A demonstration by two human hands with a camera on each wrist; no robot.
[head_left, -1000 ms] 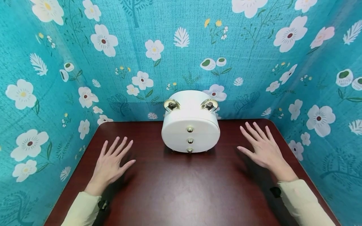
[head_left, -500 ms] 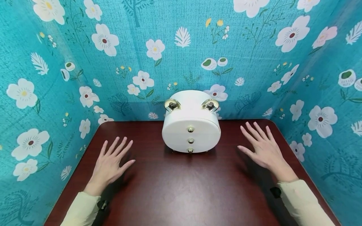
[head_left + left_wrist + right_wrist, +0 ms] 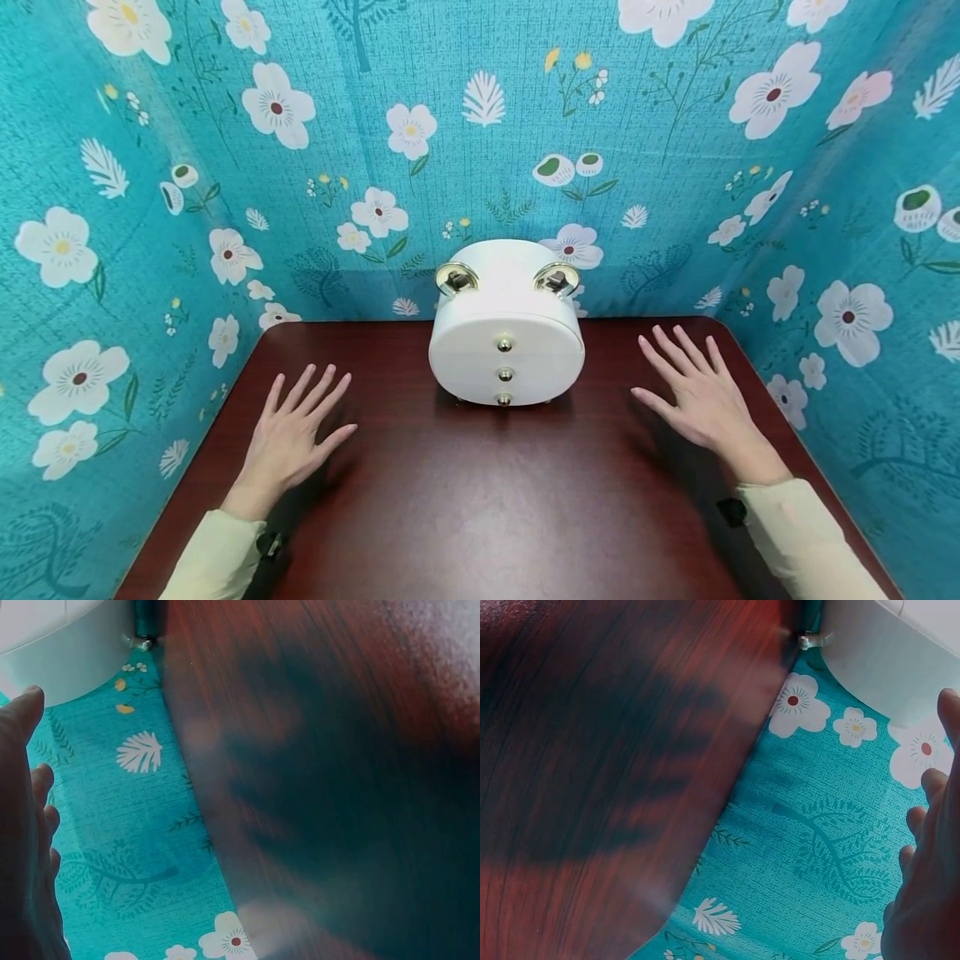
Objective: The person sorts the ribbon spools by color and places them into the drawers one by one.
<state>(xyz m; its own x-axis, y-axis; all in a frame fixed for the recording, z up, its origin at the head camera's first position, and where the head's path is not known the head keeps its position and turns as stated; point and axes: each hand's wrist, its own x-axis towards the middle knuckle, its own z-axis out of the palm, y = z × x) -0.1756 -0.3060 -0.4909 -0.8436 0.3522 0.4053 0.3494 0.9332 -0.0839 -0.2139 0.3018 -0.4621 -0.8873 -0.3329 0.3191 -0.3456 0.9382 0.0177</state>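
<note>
A white oval box (image 3: 506, 358) stands near the far edge of the dark red wooden table (image 3: 480, 500). Three round gold knobs run down its front, and two shiny gold ring-like fittings sit higher up, one on each side. To its left, my left hand (image 3: 285, 446) is held palm down with fingers spread, touching nothing. My right hand (image 3: 701, 400) mirrors it on the right side, its fingers also straight and apart. Both hands cast shadows on the tabletop. Each wrist view shows part of the box's white side and a small metal foot under it.
Blue-green cloth (image 3: 337, 167) with white flowers hangs behind the table and along its left and right sides. The far edge of the table has rounded corners. Pale sleeves cover both forearms, with a small dark device at each wrist.
</note>
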